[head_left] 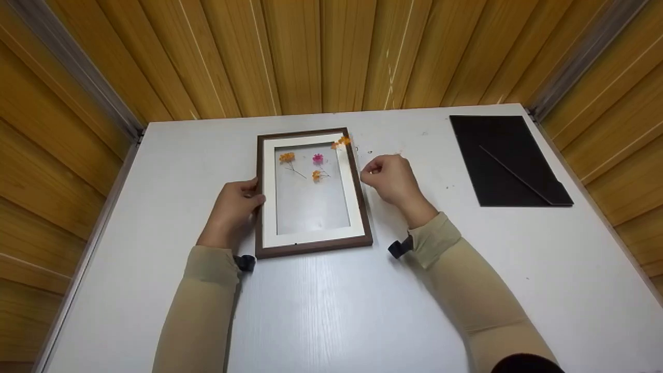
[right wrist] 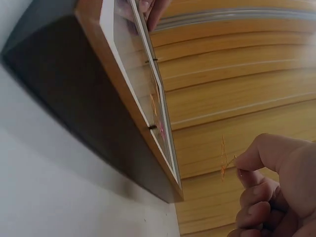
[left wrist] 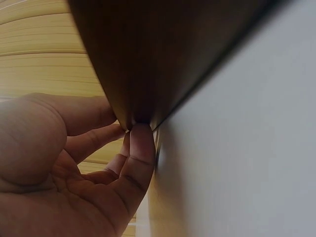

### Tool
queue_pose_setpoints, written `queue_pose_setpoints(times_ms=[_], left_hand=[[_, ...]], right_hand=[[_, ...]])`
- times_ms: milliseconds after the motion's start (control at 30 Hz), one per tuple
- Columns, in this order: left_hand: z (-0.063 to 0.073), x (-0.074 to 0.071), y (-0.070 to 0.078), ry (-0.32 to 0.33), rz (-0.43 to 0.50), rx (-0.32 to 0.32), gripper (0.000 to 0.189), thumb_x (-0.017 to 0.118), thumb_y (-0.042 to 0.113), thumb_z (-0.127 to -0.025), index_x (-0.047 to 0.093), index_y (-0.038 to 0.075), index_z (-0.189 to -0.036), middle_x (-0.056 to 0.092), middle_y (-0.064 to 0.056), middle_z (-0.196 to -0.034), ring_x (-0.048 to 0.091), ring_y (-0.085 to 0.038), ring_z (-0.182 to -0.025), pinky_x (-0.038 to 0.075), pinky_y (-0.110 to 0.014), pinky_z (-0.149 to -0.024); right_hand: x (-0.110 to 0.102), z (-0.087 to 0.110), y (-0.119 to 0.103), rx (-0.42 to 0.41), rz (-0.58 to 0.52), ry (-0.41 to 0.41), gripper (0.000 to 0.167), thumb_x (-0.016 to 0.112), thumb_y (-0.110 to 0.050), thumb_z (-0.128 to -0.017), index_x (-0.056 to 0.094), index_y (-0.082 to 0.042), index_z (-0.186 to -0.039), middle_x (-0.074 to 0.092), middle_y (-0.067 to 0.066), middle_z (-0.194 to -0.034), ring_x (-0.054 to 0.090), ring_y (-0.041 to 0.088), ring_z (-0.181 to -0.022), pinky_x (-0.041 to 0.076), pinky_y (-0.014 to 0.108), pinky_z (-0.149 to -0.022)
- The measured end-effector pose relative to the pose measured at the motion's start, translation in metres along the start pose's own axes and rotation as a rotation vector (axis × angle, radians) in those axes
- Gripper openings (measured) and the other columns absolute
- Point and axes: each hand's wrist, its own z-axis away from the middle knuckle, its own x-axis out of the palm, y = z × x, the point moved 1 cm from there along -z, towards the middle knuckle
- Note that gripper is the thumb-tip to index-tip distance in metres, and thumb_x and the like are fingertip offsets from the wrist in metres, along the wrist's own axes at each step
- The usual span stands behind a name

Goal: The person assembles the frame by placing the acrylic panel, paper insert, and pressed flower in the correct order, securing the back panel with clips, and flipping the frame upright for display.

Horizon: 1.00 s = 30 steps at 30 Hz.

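A brown picture frame (head_left: 314,248) with a white mat lies on the white table. Its left side is held by my left hand (head_left: 230,210), thumb on the upper edge and fingertips at the lower edge of the frame's side (left wrist: 143,59). Inside the mat opening lie an orange flower (head_left: 286,157), a pink flower (head_left: 317,158) and a second orange flower (head_left: 316,176), all with thin stems. Beyond the frame's right side, my right hand (head_left: 392,178) pinches a small orange flower sprig (right wrist: 223,168) between thumb and forefinger. In the head view this sprig overlaps the frame's top right corner.
A black backing board (head_left: 497,176) with a slanting strip (head_left: 515,174) on it lies at the table's right. Tiny bits are scattered near the frame's right side. Wood-panelled walls (head_left: 295,57) enclose the table at the back and sides.
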Motion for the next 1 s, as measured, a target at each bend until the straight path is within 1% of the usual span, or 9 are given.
queue_pose_setpoints(times_ms=[133, 233, 333, 433, 600, 800, 1000], left_hand=[[0.001, 0.0, -0.001, 0.0, 0.0, -0.002, 0.062, 0.067, 0.015, -0.113, 0.046, 0.004, -0.171, 0.07, -0.023, -0.154, 0.074, -0.032, -0.132, 0.063, -0.035, -0.103], [0.002, 0.0, -0.002, 0.002, 0.007, -0.019, 0.062, 0.066, 0.014, -0.113, 0.046, 0.004, -0.171, 0.07, -0.023, -0.153, 0.074, -0.031, -0.133, 0.063, -0.037, -0.105], [0.002, 0.0, -0.002, 0.004, 0.005, -0.037, 0.062, 0.066, 0.014, -0.114, 0.045, 0.005, -0.172, 0.07, -0.022, -0.154, 0.074, -0.031, -0.133, 0.063, -0.037, -0.106], [0.002, 0.001, -0.001, 0.004, 0.003, -0.043, 0.062, 0.065, 0.015, -0.114, 0.045, 0.006, -0.172, 0.069, -0.022, -0.154, 0.074, -0.03, -0.132, 0.063, -0.038, -0.106], [0.001, 0.001, 0.0, 0.003, 0.009, -0.041, 0.062, 0.065, 0.014, -0.114, 0.045, 0.005, -0.172, 0.07, -0.022, -0.153, 0.074, -0.029, -0.128, 0.063, -0.034, -0.102], [0.001, 0.002, 0.001, 0.009, 0.005, -0.013, 0.061, 0.066, 0.013, -0.113, 0.047, 0.002, -0.17, 0.072, -0.023, -0.15, 0.077, -0.027, -0.121, 0.063, -0.027, -0.093], [0.0, 0.002, 0.002, 0.008, 0.007, -0.007, 0.061, 0.067, 0.014, -0.113, 0.047, 0.003, -0.17, 0.072, -0.023, -0.151, 0.076, -0.025, -0.119, 0.062, -0.025, -0.09]], right_hand=[[0.016, 0.007, -0.009, -0.027, -0.013, -0.033, 0.013, 0.076, -0.014, -0.095, 0.085, -0.005, -0.093, 0.068, -0.004, -0.078, 0.058, 0.014, -0.076, 0.046, 0.028, -0.069], [0.03, 0.013, -0.016, -0.051, -0.015, -0.076, 0.013, 0.076, -0.015, -0.096, 0.085, -0.006, -0.092, 0.064, -0.006, -0.076, 0.057, 0.014, -0.075, 0.046, 0.028, -0.069], [0.043, 0.018, -0.024, -0.081, 0.003, -0.126, 0.014, 0.076, -0.017, -0.096, 0.087, -0.008, -0.093, 0.061, -0.008, -0.075, 0.056, 0.014, -0.077, 0.045, 0.029, -0.072], [0.051, 0.024, -0.029, -0.112, 0.027, -0.158, 0.014, 0.077, -0.017, -0.096, 0.087, -0.008, -0.093, 0.06, -0.009, -0.074, 0.055, 0.014, -0.078, 0.043, 0.03, -0.073], [0.061, 0.031, -0.034, -0.159, 0.053, -0.186, 0.014, 0.077, -0.016, -0.097, 0.087, -0.008, -0.093, 0.06, -0.009, -0.073, 0.055, 0.013, -0.075, 0.043, 0.029, -0.072], [0.069, 0.036, -0.036, -0.179, 0.086, -0.253, 0.015, 0.076, -0.017, -0.099, 0.087, -0.008, -0.092, 0.055, -0.01, -0.069, 0.053, 0.011, -0.074, 0.042, 0.028, -0.071], [0.072, 0.039, -0.037, -0.199, 0.121, -0.277, 0.014, 0.078, -0.016, -0.099, 0.087, -0.008, -0.093, 0.062, -0.008, -0.072, 0.055, 0.012, -0.075, 0.046, 0.029, -0.072]])
